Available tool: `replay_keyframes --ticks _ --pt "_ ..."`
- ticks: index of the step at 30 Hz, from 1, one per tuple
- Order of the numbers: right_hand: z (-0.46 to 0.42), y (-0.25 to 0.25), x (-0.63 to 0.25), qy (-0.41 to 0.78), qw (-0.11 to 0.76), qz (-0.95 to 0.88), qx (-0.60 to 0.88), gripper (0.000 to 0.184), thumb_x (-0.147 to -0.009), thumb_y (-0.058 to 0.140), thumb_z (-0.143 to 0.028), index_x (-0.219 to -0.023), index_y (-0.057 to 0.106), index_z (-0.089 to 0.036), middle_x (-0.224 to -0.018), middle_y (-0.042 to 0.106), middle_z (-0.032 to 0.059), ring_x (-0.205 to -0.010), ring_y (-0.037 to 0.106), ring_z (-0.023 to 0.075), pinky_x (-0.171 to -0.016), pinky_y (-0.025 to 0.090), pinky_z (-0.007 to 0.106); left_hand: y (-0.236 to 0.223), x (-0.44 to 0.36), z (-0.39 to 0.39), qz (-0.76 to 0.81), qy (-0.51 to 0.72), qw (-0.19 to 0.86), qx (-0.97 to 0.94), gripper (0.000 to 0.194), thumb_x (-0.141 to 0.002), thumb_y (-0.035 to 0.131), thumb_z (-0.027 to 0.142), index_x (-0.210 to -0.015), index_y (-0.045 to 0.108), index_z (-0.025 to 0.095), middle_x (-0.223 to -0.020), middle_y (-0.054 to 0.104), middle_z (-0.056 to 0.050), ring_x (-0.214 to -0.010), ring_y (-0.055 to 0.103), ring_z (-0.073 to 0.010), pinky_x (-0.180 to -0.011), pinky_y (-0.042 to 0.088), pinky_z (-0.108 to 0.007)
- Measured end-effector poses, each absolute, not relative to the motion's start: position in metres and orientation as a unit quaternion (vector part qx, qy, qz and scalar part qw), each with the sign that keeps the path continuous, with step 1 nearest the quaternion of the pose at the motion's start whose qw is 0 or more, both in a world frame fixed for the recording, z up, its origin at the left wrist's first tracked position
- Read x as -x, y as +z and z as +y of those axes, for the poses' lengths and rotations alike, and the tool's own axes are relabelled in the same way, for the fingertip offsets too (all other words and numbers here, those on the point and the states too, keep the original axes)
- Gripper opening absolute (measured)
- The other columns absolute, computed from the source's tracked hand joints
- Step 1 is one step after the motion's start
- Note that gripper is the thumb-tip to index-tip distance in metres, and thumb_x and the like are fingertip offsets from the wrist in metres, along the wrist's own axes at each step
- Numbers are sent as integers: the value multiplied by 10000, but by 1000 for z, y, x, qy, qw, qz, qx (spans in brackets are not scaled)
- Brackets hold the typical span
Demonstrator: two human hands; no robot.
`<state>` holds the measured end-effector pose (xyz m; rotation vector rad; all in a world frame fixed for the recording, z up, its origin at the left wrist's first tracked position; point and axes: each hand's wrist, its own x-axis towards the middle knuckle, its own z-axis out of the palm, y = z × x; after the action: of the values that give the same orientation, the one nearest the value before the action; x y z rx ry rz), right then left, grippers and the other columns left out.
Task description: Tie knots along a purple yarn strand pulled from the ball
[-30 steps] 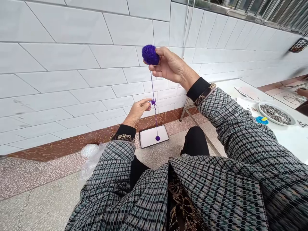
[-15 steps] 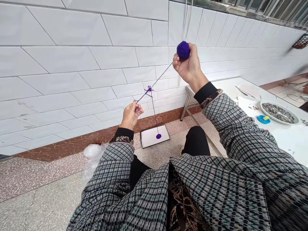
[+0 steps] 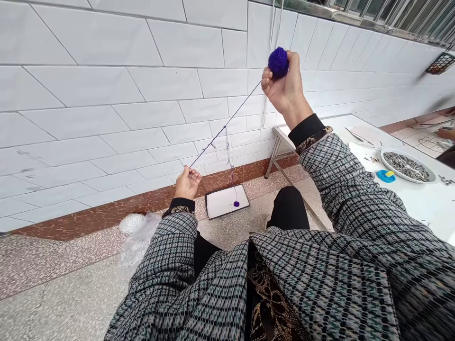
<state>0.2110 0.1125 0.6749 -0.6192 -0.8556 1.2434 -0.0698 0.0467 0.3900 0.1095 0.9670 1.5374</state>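
Observation:
Raised at the upper right, my right hand (image 3: 284, 85) is closed around a purple yarn ball (image 3: 278, 62). A taut strand of purple yarn (image 3: 237, 110) slants down from it to my left hand (image 3: 188, 183), which pinches the strand at the lower left. Small kinks or knots show along the strand between the hands. From its middle, another strand hangs down, partly blurred, toward a small purple yarn ball (image 3: 236, 204) in a shallow white tray (image 3: 220, 202) with dark edges on the floor.
White tiles (image 3: 106, 85) cover the wall ahead. On the floor at left lies a clear plastic bag (image 3: 142, 237) beside a white ball (image 3: 132, 222). At right, a white table (image 3: 419, 203) bears a plate of seeds (image 3: 408, 166) and a blue round lid (image 3: 386, 175).
My hands have moved farther apart, the right one up and rightward, the left one down and leftward. The yarn tangle between them has pulled out into a nearly straight strand.

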Motion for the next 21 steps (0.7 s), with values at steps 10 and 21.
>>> replay_keyframes --ticks 10,21 --pt "90 698 -203 614 562 -480 276 326 -980 592 -519 -922 542 -202 -686 439 -75 -541 363 49 -503 366 146 411 92 71 350 733 584 -13 471 -1167 553 405 -749 510 190 -591 602 39 -488 585 -48 -576 530 -146" --pt "98 754 -140 541 513 -627 225 575 -964 685 -712 -935 478 -177 -756 534 -56 -607 523 41 -558 526 136 436 69 95 274 788 541 -110 97 -1059 560 331 -1016 577 246 -1313 746 -129 -1234 772 -191 -1114 612 -334"
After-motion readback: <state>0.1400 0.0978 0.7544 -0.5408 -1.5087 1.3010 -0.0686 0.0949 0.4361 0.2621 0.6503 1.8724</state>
